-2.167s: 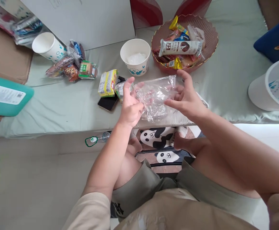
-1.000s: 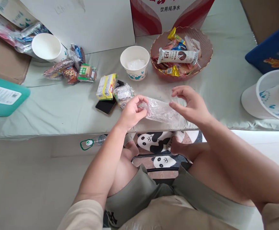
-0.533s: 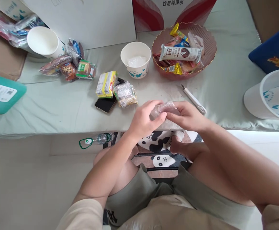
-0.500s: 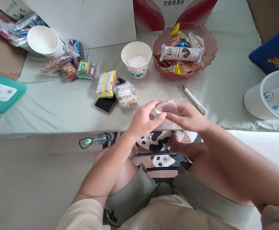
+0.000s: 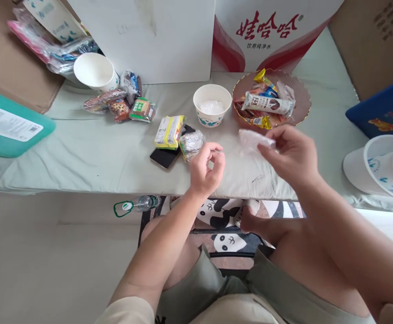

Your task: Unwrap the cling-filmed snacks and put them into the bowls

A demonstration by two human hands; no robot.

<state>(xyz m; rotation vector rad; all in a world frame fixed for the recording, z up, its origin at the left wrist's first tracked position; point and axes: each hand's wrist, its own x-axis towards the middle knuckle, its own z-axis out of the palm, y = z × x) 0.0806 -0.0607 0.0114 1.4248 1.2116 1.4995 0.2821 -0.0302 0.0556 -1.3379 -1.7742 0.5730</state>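
Note:
My right hand (image 5: 292, 155) pinches a crumpled clear plastic wrapper (image 5: 252, 139) between thumb and fingers, just in front of the pink snack bowl (image 5: 304, 108). My left hand (image 5: 209, 167) is apart from it, fingers curled toward the thumb with nothing seen in them. Beside the left hand lies a clear-wrapped snack (image 5: 191, 143), partly covered by that hand. A yellow-and-white snack packet (image 5: 169, 131) rests on a dark phone (image 5: 165, 158). Behind them stands a white paper cup (image 5: 211, 118) with clear plastic inside.
Wrapped snacks (image 5: 119, 110) and another paper cup (image 5: 95, 74) are at the back left. White and red cartons (image 5: 155, 40) close off the back. A teal container (image 5: 10, 128) stands left, a white bin (image 5: 354, 164) with cups right. A bottle (image 5: 145, 203) lies below the table edge.
My hands have parted; the wrapper both held is now only in my right hand, moved up and right. The view has tilted up. The white utility knife is no longer visible.

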